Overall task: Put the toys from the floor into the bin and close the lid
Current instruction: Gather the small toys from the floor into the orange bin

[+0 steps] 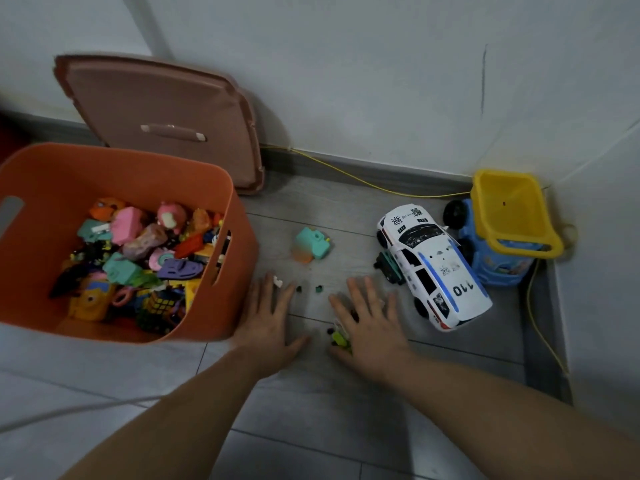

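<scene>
Lying palm-down on floor point(346, 393) right of bin point(242, 258): left hand point(268, 320), grip spread, just beside bin; right hand point(372, 327), grip spread, covering green bits point(339, 339). Farther right of bin: teal toy point(311, 245), police car point(433, 268), truck point(509, 230). Behind bin: lid point(166, 119), leaning on wall point(346, 81).

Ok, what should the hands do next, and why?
Probably slide both hands together to scoop up the little pieces: the left hand and right hand lie flat and open around them, and the bin stands open nearby.
</scene>
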`<state>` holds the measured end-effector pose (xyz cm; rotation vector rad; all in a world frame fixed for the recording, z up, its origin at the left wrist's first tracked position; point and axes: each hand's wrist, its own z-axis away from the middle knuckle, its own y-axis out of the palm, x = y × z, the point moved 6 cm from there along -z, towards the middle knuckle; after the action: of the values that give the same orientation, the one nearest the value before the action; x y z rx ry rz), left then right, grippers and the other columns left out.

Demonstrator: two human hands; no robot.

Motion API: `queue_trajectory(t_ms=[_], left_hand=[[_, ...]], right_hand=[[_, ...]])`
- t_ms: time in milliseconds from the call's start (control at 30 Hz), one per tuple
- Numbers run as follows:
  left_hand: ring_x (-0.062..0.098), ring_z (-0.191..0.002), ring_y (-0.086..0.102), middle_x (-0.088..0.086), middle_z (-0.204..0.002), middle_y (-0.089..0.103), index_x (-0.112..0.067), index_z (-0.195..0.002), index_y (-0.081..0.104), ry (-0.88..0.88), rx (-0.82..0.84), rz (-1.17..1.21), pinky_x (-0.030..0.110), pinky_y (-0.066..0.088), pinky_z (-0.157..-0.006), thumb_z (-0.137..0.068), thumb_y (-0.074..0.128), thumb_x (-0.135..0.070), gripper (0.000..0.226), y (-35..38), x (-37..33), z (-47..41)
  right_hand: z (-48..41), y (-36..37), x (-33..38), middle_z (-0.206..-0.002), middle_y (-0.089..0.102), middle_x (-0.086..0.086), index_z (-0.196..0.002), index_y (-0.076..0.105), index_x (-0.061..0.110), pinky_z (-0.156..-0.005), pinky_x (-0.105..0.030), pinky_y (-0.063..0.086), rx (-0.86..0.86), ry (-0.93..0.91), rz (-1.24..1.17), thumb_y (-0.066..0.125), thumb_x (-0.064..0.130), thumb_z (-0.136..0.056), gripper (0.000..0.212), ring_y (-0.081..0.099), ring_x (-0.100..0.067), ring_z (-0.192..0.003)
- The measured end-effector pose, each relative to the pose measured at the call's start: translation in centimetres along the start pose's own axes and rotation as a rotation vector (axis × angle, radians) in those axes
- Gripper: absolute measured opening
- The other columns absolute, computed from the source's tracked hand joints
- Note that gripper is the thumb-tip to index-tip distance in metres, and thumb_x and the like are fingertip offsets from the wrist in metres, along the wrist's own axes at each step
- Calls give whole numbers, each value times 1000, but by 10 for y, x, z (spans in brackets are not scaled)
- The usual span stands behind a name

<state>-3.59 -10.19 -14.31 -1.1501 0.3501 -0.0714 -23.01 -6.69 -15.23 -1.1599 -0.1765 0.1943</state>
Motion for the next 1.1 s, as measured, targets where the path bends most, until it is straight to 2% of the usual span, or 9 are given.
queue_trajectory(t_ms=[133,300,433,533,600,733,867,967,1100], left_hand=[[30,-144,-34,11,-154,-42,-40,-145,-35,50,16,-79,48,-5,-121,-70,36,-92,116,6,-4,5],[34,-145,-33,13,-152,-44,-38,-146,-34,95,8,-105,51,-4,-120,-65,42,-92,124,22,-2,8],[34,-150,-20,17,-160,-28,-36,-155,-17,80,-89,-77,56,8,-120,-70,41,-89,115,28,-1,-4],[33,-149,-22,16,-161,-27,-37,-155,-13,50,-123,-23,54,3,-120,-75,40,-87,109,26,-5,-23],[36,-150,-19,18,-162,-20,-33,-157,-2,-8,-164,19,54,1,-120,-76,42,-85,106,22,-5,-36],[39,-149,8,16,-163,9,-36,-153,24,-38,-183,-10,57,16,-117,-81,41,-78,85,19,-2,-52],[30,-130,34,7,-144,37,-39,-134,49,-16,-241,-25,48,34,-99,-92,47,-59,47,10,-2,-55],[28,-106,48,4,-119,49,-32,-115,60,22,-322,16,40,41,-85,-93,54,-47,28,3,-1,-61],[27,-88,51,5,-94,51,-19,-93,62,96,-345,-21,38,44,-62,-95,50,-42,26,-3,-1,-71]], right_hand=[[-15,-12,-27,-162,-27,-14,-156,-15,32,-121,-60,3,-45,11,-57,25,73,-93,85,-30,-37,-146],[-19,0,-32,-163,-24,-12,-157,-11,32,-123,-52,-4,-6,-164,-131,35,76,-89,94,-30,-30,-147],[-19,14,-23,-165,-16,-14,-158,-7,30,-122,-51,-7,-52,-266,-93,39,77,-88,97,-25,-30,-150],[-29,12,-16,-167,-5,-16,-159,2,28,-123,-54,0,-119,-264,-99,39,74,-91,90,-15,-31,-153],[-39,9,-11,-167,1,-16,-159,7,28,-122,-56,2,-151,-253,-121,40,72,-92,87,-8,-31,-154],[-58,3,-1,-163,18,-15,-156,22,26,-119,-62,8,-218,-226,-185,37,69,-94,77,10,-33,-152],[-75,-8,-1,-146,40,-10,-142,47,22,-106,-56,29,-285,-187,-195,45,59,-93,61,32,-30,-137],[-83,-19,-3,-122,52,-6,-124,57,20,-89,-46,43,-370,-252,-156,49,50,-94,43,47,-27,-114],[-92,-27,-1,-90,57,-6,-93,60,17,-58,-36,48,-526,-373,-20,57,40,-94,23,55,-25,-81]])
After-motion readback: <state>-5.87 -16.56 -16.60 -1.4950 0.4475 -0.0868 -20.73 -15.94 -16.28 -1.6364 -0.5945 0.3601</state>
